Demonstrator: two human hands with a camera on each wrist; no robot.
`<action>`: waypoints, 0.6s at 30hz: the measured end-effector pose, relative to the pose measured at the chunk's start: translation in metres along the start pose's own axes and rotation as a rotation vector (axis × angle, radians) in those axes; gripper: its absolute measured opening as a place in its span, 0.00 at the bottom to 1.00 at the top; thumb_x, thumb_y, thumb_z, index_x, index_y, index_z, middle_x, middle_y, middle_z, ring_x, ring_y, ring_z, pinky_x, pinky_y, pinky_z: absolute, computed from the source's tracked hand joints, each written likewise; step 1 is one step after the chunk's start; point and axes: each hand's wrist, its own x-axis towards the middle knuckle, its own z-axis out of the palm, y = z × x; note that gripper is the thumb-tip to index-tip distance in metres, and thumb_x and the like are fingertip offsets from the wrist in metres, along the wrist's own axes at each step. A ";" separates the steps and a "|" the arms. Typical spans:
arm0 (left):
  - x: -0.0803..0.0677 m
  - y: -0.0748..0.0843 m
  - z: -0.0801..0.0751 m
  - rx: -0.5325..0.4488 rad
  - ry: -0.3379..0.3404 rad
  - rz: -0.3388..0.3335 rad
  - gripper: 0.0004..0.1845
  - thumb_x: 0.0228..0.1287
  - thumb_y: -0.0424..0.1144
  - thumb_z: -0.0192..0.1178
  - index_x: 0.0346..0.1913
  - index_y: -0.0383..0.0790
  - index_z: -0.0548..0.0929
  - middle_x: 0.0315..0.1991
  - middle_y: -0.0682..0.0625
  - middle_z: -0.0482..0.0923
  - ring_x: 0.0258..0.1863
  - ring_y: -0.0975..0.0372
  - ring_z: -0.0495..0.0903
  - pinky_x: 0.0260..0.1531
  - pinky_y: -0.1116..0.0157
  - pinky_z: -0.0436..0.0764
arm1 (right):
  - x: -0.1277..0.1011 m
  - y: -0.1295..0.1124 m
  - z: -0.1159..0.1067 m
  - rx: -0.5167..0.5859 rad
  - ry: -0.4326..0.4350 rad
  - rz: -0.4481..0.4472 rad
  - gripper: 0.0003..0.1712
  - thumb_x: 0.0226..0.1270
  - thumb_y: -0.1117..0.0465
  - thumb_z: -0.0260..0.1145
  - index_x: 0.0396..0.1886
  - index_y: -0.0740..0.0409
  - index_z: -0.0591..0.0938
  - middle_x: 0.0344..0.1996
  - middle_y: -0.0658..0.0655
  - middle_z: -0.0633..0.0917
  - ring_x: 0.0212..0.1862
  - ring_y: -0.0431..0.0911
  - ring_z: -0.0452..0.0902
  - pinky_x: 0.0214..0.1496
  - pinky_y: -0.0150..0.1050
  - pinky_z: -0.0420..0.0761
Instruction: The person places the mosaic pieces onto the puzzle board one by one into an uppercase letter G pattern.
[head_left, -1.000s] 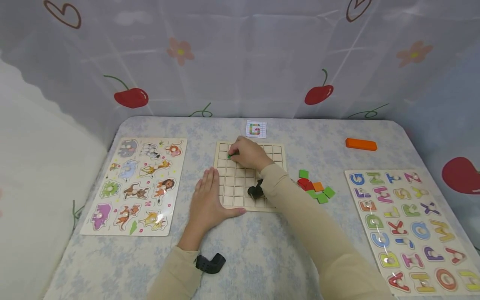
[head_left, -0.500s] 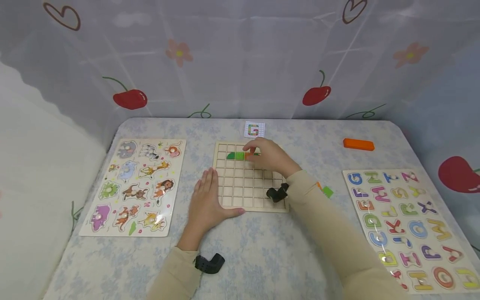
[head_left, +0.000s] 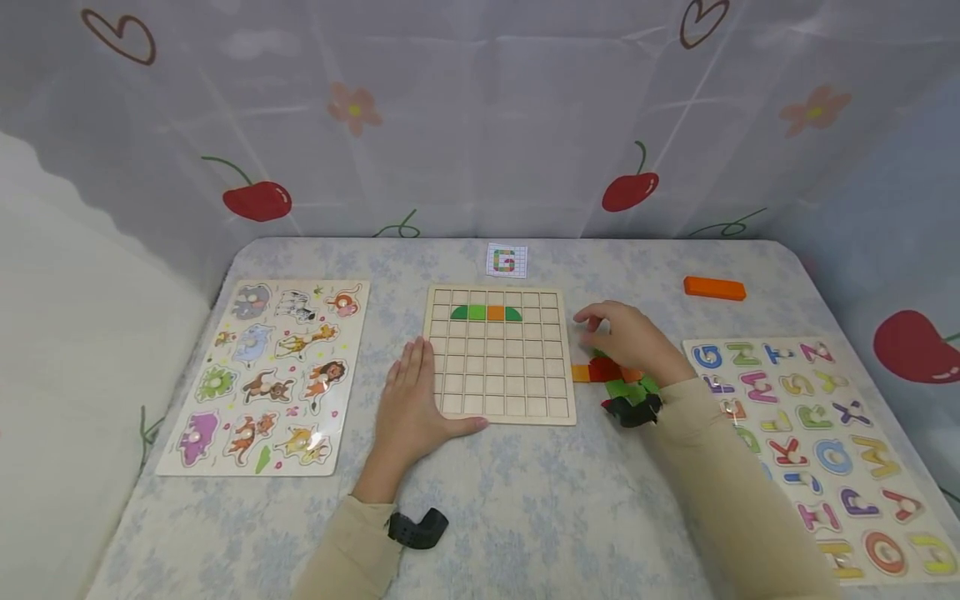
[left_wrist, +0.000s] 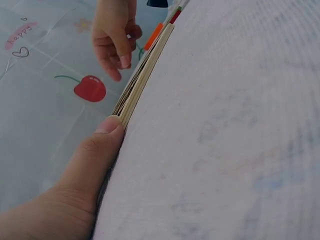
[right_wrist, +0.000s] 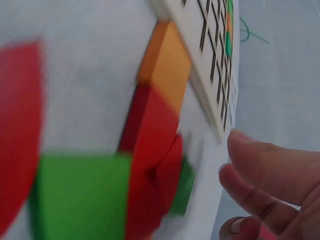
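The wooden grid board (head_left: 500, 354) lies in the middle of the surface (head_left: 525, 500), and in its second row from the far edge sits a short line of tiles (head_left: 486, 313): green, green, orange, green, the end ones rounded. Just beside the board's right edge lies a loose heap of pieces (head_left: 611, 377) in orange, red and green, the orange one almost touching the board. The right hand (head_left: 626, 337) hovers over that heap with its fingers loosely curled and parted; it grips nothing that the views show. The left hand (head_left: 411, 404) lies flat on the surface against the board's left edge, fingers straight and together, the thumb stretched along the board's near edge. Beyond the board's far edge lies a small pattern card (head_left: 506, 261) showing a letter G. Left of the board lies an animal puzzle (head_left: 262, 375); to its right, past the heap, an alphabet puzzle (head_left: 817, 450). An orange block (head_left: 714, 288) lies well off to the board's far right.
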 end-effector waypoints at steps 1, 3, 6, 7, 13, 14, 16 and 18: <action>0.000 0.000 0.000 0.000 0.002 0.001 0.80 0.32 0.86 0.61 0.80 0.35 0.40 0.81 0.42 0.39 0.81 0.53 0.38 0.79 0.50 0.47 | -0.003 0.005 -0.002 -0.003 -0.003 0.008 0.19 0.71 0.59 0.64 0.60 0.53 0.80 0.45 0.58 0.80 0.43 0.51 0.72 0.43 0.41 0.78; 0.000 0.001 0.000 0.003 0.004 0.002 0.80 0.31 0.86 0.61 0.80 0.35 0.41 0.81 0.42 0.39 0.81 0.53 0.38 0.79 0.50 0.48 | -0.008 0.014 -0.005 -0.015 -0.009 0.030 0.19 0.71 0.59 0.64 0.60 0.54 0.80 0.46 0.58 0.80 0.44 0.51 0.72 0.44 0.42 0.79; 0.000 0.001 0.000 0.009 0.009 0.002 0.81 0.31 0.86 0.60 0.80 0.35 0.41 0.81 0.41 0.40 0.81 0.52 0.39 0.79 0.49 0.49 | -0.014 0.023 -0.007 -0.022 -0.015 0.044 0.20 0.70 0.59 0.64 0.60 0.56 0.80 0.47 0.60 0.80 0.45 0.52 0.72 0.42 0.41 0.79; 0.000 0.001 -0.001 0.009 0.012 0.006 0.80 0.31 0.86 0.60 0.80 0.35 0.41 0.81 0.41 0.41 0.81 0.52 0.40 0.79 0.49 0.49 | -0.016 0.025 -0.008 -0.023 -0.018 0.048 0.20 0.70 0.59 0.64 0.60 0.57 0.80 0.47 0.60 0.80 0.45 0.52 0.72 0.42 0.40 0.79; 0.001 0.001 0.000 0.013 0.001 -0.002 0.81 0.31 0.87 0.60 0.80 0.36 0.41 0.81 0.42 0.39 0.81 0.53 0.38 0.79 0.50 0.48 | -0.020 0.032 -0.005 -0.018 -0.032 0.070 0.20 0.70 0.58 0.65 0.59 0.57 0.81 0.49 0.61 0.79 0.48 0.54 0.72 0.46 0.44 0.80; 0.001 0.001 0.000 0.014 -0.003 -0.005 0.81 0.31 0.87 0.60 0.80 0.36 0.40 0.81 0.42 0.39 0.81 0.53 0.38 0.79 0.50 0.47 | -0.020 0.032 -0.004 -0.018 -0.029 0.070 0.19 0.70 0.58 0.65 0.59 0.57 0.81 0.49 0.61 0.79 0.48 0.54 0.72 0.47 0.45 0.80; 0.001 0.001 0.000 0.014 -0.004 -0.005 0.81 0.31 0.86 0.60 0.80 0.36 0.40 0.81 0.42 0.39 0.81 0.53 0.37 0.79 0.50 0.48 | -0.020 0.034 -0.002 -0.013 -0.020 0.064 0.18 0.71 0.58 0.65 0.57 0.57 0.82 0.48 0.61 0.80 0.47 0.54 0.72 0.47 0.45 0.79; 0.001 0.001 0.000 0.009 -0.004 -0.005 0.80 0.31 0.86 0.60 0.80 0.36 0.40 0.81 0.42 0.39 0.81 0.53 0.37 0.79 0.50 0.47 | -0.019 0.036 0.000 -0.002 -0.011 0.056 0.16 0.70 0.58 0.65 0.55 0.57 0.82 0.46 0.61 0.79 0.46 0.53 0.72 0.45 0.44 0.79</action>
